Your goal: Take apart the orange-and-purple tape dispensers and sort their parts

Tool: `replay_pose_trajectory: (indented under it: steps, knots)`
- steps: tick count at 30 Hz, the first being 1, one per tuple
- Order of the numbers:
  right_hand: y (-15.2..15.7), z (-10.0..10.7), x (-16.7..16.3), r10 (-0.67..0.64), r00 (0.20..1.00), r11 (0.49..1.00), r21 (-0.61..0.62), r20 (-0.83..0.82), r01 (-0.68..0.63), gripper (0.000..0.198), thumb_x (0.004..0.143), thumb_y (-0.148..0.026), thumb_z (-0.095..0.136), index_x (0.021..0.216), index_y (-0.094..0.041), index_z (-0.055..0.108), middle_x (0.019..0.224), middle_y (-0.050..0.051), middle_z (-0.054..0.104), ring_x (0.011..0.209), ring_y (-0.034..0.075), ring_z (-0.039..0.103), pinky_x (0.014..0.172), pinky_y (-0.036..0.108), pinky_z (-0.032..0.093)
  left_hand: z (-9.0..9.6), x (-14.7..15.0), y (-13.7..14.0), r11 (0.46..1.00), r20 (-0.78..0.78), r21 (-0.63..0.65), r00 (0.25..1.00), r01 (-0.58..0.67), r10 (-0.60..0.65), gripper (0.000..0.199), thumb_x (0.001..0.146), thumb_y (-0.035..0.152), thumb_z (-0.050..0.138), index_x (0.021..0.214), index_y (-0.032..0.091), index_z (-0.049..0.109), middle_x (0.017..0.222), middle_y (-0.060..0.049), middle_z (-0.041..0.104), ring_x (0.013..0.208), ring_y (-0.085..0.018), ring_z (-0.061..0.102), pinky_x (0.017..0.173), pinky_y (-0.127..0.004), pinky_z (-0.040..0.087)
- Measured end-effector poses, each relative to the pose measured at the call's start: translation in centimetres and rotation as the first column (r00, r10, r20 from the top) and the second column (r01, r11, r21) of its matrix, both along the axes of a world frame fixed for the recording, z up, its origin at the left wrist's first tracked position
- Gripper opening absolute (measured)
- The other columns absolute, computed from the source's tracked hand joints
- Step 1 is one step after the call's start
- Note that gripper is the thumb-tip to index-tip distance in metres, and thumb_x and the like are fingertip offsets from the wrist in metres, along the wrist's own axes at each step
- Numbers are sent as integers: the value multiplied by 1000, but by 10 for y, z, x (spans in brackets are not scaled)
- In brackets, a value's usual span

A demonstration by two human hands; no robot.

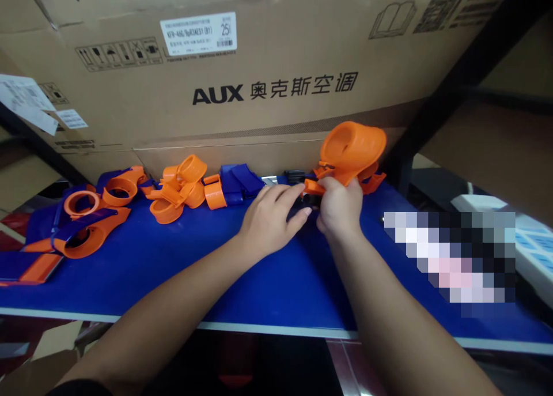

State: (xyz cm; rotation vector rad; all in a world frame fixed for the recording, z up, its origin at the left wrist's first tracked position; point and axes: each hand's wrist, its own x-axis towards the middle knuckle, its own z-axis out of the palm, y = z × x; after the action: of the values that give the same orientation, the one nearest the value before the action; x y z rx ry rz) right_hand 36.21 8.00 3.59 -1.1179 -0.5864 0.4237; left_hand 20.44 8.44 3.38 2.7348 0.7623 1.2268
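Head view shows, at far left, a heap of blue-and-orange tape dispensers [80, 224] lying on their sides, their round hubs overlapping, perhaps because such shapes do not stack neatly. Next comes a cluster of orange tape dispensers [181, 191], propped on one another, then a blue tape dispenser [235, 183] tucked close to the box, an arrangement that seems to leave the front strip free for the forearms. Of the two hands, which are apart, the left hand [270, 220] has its thumb and fingers spread beside a black part [296, 176]; whether the fingertips touch it, I cannot tell. The right hand [341, 203] is clamped around the lower part of an orange tape dispenser [352, 145], ring uppermost, apparently because the narrow body suits a grip better than the wide hub. All this lies along the back of the blue-topped bench [259, 281]. Behind stands a large AUX cardboard box [259, 119], between dark frame posts; at far right is a white object with blue panels [510, 234].
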Motion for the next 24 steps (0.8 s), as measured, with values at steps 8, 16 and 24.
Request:
replay_pose_trajectory:
  steps: [8, 16, 24]
  knots:
    - [-4, -17, -41, 192, 981, 959, -212, 3, -187, 18, 65, -26, 63, 82, -22, 57, 68, -4, 53, 55, 13, 48, 43, 24, 34, -8, -42, 2, 994, -257, 107, 965, -19, 46, 25, 102, 36, 52, 117, 20, 65, 123, -8, 67, 106, -25, 60, 89, -40, 51]
    - [0, -2, -17, 7, 997, 995, -98, -75, -14, 20, 63, -20, 63, 81, -22, 55, 71, -5, 52, 45, 11, 47, 30, 22, 25, -23, -68, 4, 998, -147, -46, 988, -46, 39, 22, 102, 36, 52, 113, 18, 60, 118, -9, 66, 107, -24, 62, 93, -42, 52]
    - [2, 9, -1, -80, 981, 995, -72, -175, 69, 17, 63, -19, 59, 79, -22, 53, 71, -4, 58, 48, 11, 51, 28, 19, 24, -31, -59, 15, 973, -76, -227, 997, -41, 24, 18, 99, 29, 56, 114, 19, 57, 111, -8, 66, 106, -23, 63, 97, -40, 53]
